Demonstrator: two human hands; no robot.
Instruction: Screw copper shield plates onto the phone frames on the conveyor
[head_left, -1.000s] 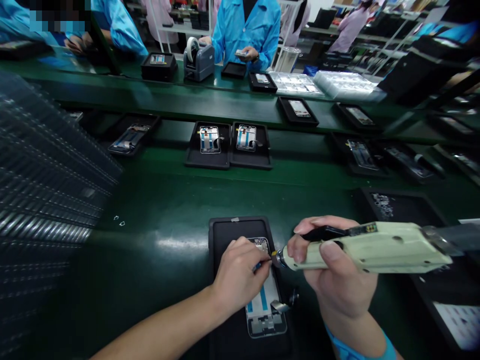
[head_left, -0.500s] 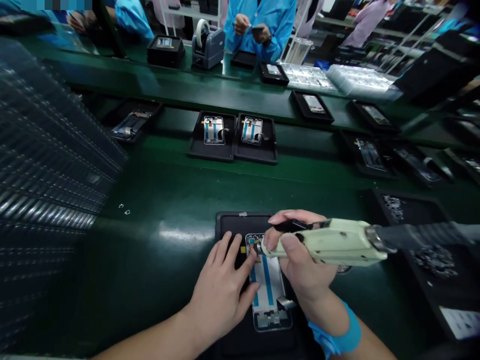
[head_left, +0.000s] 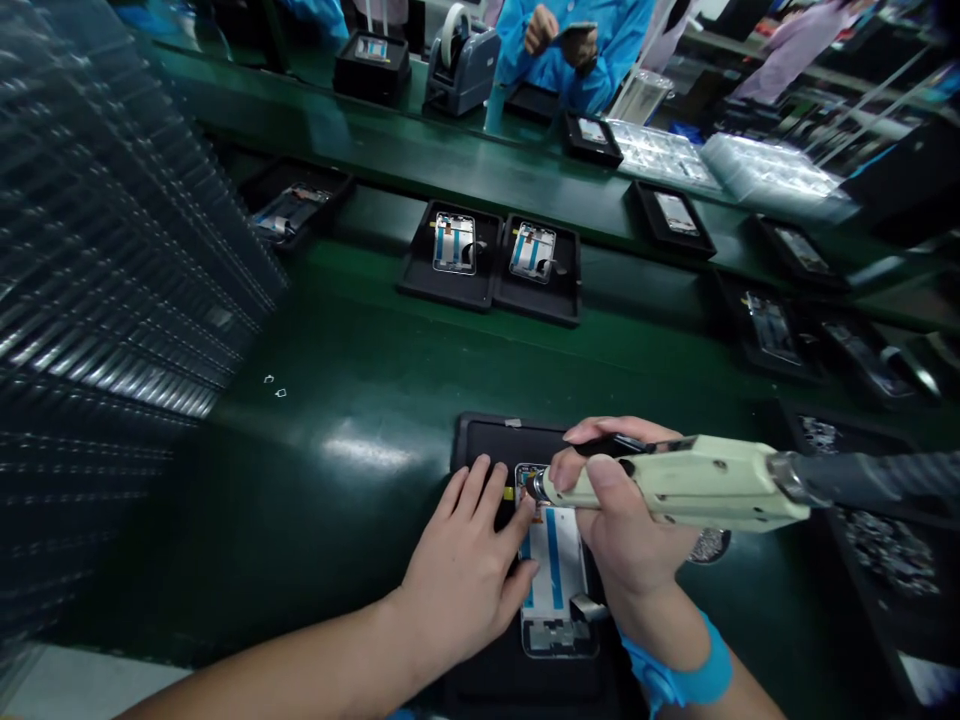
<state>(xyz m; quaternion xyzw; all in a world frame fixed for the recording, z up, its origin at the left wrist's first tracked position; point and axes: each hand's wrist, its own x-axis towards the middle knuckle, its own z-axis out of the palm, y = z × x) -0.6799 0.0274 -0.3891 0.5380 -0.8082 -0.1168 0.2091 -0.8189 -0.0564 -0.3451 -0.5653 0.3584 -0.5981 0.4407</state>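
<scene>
An opened phone frame (head_left: pixel 571 560) with blue strips lies in a black tray (head_left: pixel 480 435) at the front of the bench. My right hand (head_left: pixel 626 520) is wrapped round a pale green electric screwdriver (head_left: pixel 712 485), with a thin black tool (head_left: pixel 611 445) also in its fingers. The screwdriver's tip points down at the upper part of the phone frame; the exact contact is hidden. Fingers apart, my left hand (head_left: pixel 472 545) rests along the frame's left edge, its index fingertip close to the driver tip. A blue band (head_left: pixel 694 670) circles my right wrist.
Stacked clear plastic trays (head_left: pixel 112 250) rise at the left. Two black trays (head_left: pixel 450 285) with phone frames stand ahead. A round dish of small parts (head_left: pixel 709 545) sits by my right wrist, beside a dark parts tray (head_left: pixel 885 550). A co-worker in blue (head_left: pixel 577 45) stands across the bench.
The whole view has shifted, so the bench things appear farther right. Both hands keep nearly the same hold on the frame and screwdriver. The co-worker's hands have moved slightly.
</scene>
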